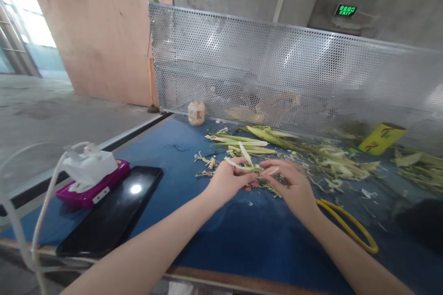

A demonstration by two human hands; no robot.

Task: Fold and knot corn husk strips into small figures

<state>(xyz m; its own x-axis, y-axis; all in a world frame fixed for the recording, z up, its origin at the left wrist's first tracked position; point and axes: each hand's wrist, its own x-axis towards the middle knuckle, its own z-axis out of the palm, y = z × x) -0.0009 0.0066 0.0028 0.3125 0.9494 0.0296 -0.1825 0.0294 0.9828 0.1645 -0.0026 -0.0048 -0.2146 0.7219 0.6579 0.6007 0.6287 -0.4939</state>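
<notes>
Between my two hands are pale, narrow corn husk strips (245,151), some standing up and fanning out above the fingers. My left hand (231,176) pinches the bundle from the left, thumb against the fingers. From the right, my right hand (290,180) closes its thumb and fingertips on the same strips, with one light end showing by the thumb. The fingers hide how the strips join. Just left of my left hand lie knotted, dried pieces of husk (209,161). Longer green-white husk leaves (242,140) lie beyond the hands.
A heap of husk scraps (332,156) spreads at right, by a yellow roll (381,139) and a yellow cord loop (353,226). At left are a black phone (114,207) and a purple power strip (93,186) with plugs. A perforated metal screen (224,55) and a jar (196,114) stand behind.
</notes>
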